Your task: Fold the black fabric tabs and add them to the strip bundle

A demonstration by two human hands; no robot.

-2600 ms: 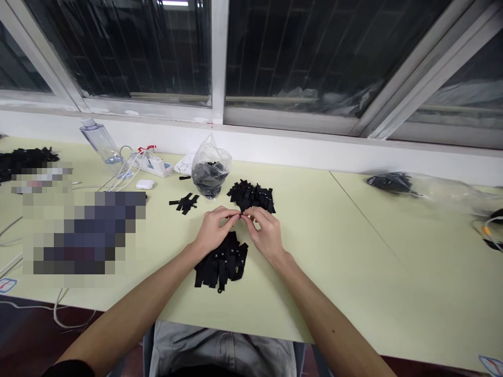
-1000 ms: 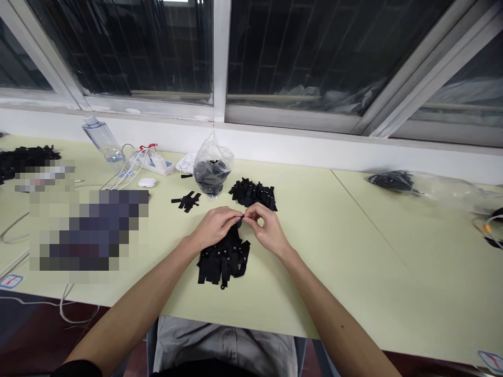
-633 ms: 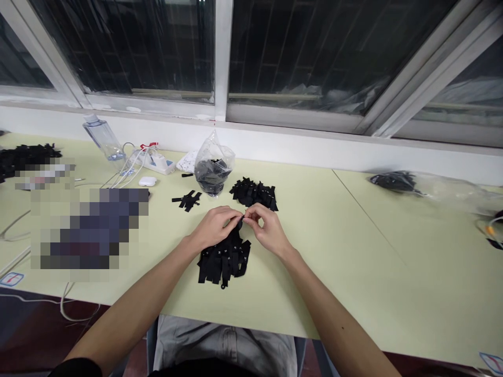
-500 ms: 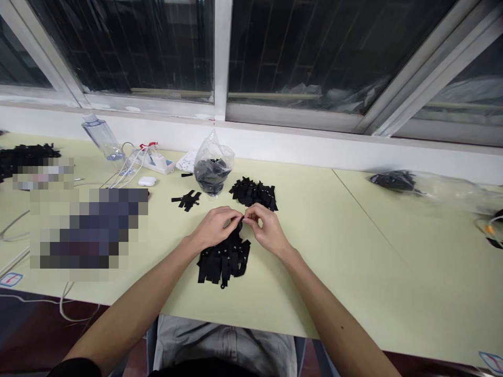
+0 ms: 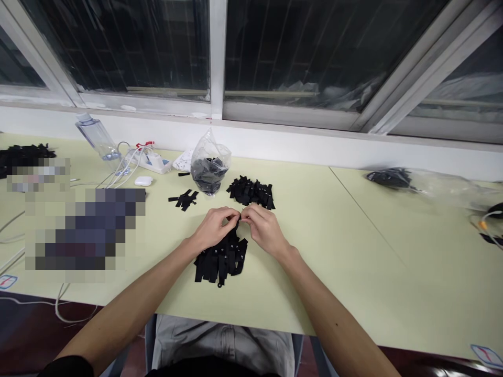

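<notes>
Right hand [image 5: 264, 228] has curled tighter over the yellowish table [image 5: 349, 256], facing dark windows [image 5: 310, 47].

Clear bottle [image 5: 97, 137] with a pale cap is standing at the back left of the pale yellow table [image 5: 353, 251], near a white power strip [image 5: 157, 164]. White cables [image 5: 134, 161] are tangling beside the strip — some running left. A small white case [image 5: 143, 181] is lying just in front; a white patterned packet [image 5: 181, 161] is resting to the strip's right. A pixelated dark object [image 5: 94, 225] is occupying the left side — identity unclear. Behind, window panes [image 5: 306, 52] are showing dark between whitish frames [image 5: 217, 63].
</notes>
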